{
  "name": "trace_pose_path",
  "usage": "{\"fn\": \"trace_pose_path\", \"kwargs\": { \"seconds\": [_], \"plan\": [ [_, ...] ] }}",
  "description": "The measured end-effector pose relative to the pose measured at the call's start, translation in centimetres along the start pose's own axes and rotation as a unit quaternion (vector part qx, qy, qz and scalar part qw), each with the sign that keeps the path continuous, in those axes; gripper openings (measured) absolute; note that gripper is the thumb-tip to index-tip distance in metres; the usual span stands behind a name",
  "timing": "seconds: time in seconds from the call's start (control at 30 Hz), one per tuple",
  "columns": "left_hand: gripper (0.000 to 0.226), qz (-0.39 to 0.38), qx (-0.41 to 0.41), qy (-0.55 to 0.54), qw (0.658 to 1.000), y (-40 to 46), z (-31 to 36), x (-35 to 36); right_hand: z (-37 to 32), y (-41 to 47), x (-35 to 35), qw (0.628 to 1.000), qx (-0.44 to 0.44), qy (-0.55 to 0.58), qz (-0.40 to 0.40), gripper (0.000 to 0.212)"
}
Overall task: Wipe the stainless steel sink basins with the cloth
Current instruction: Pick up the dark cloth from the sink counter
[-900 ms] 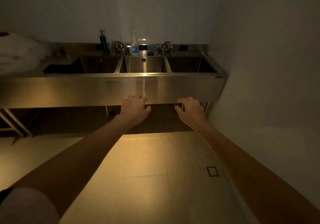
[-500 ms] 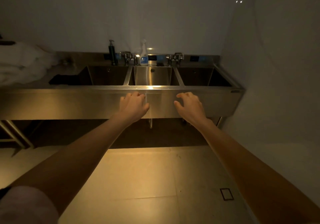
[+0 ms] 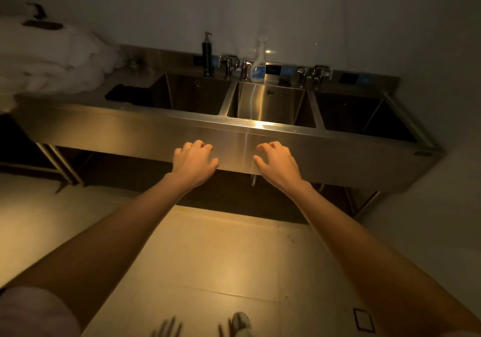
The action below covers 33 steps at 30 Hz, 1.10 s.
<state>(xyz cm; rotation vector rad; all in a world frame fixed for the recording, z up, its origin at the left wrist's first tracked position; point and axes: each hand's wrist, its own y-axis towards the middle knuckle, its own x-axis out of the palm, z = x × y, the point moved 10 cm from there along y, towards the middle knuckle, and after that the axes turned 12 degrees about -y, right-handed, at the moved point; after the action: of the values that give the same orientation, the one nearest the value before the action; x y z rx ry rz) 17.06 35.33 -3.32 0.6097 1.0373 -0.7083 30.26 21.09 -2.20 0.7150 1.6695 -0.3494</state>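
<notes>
Closer now, both arms reach toward the three-basin sink (image 3: 338, 159): left hand (image 3: 194, 162) and right hand (image 3: 277, 163) hang loosely curled, holding nothing, before its front panel. Dark cloth (image 3: 125, 94) lies at the left basin's (image 3: 192, 93) left rim; spray bottle (image 3: 259, 61) stands on the back ledge.

A long stainless steel sink unit (image 3: 182, 133) with three deep rectangular basins side by side. A dark crumpled cloth (image 3: 125, 94) lies on its left counter, at the left basin's edge.
</notes>
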Motion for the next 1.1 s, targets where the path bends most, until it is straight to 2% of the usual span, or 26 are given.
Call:
{"fn": "trace_pose_path", "kwargs": {
  "seconds": [0.17,0.37,0.57,0.93,1.1],
  "plan": [
    [0.045,0.000,-0.025,0.018,1.000,5.4,-1.6,0.8,0.0,6.5,2.1,0.999,-0.040,0.007,-0.016,0.039],
    [0.045,0.038,-0.036,0.037,0.998,12.3,-1.5,-0.9,0.5,15.2,1.5,0.997,-0.072,0.001,0.005,0.039],
    [0.046,0.052,-0.054,0.045,0.996,15.3,-3.4,-2.1,-2.1,20.6,3.1,0.994,-0.105,0.007,-0.002,0.041],
    [0.047,0.027,-0.125,0.051,0.990,18.3,-14.2,-2.2,-10.7,26.8,9.1,0.987,-0.152,0.008,-0.045,0.042],
    [0.048,0.040,-0.128,0.053,0.990,21.0,-20.5,-5.2,-16.8,30.9,11.4,0.986,-0.159,0.004,-0.050,0.042]
  ]
}}
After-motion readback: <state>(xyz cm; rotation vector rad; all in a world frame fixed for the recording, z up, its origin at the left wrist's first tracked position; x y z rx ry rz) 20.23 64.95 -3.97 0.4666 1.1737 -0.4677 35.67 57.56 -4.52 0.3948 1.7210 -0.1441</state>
